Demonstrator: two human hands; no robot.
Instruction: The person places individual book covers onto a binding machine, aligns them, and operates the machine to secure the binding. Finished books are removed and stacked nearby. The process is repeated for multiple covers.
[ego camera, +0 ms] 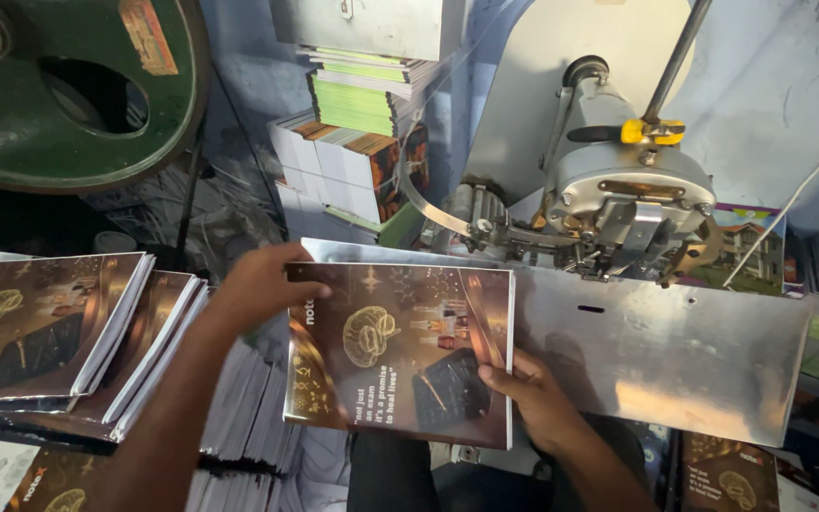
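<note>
A brown notebook (pixel 400 351) with a gold brain picture on its cover lies on the shiny metal table (pixel 675 360) of a stitching machine. My left hand (pixel 263 284) grips its far left corner, thumb on the cover. My right hand (pixel 533 393) presses on its near right edge, thumb over the cover. The machine's grey metal head (pixel 623 199) hangs above the table, to the right of the notebook.
Stacks of the same brown notebooks (pixel 59 332) lie fanned out at the left. More book piles (pixel 353 142) stand against the blue wall behind. A large green flywheel (pixel 78 85) fills the upper left. Another notebook (pixel 727 479) lies at the lower right.
</note>
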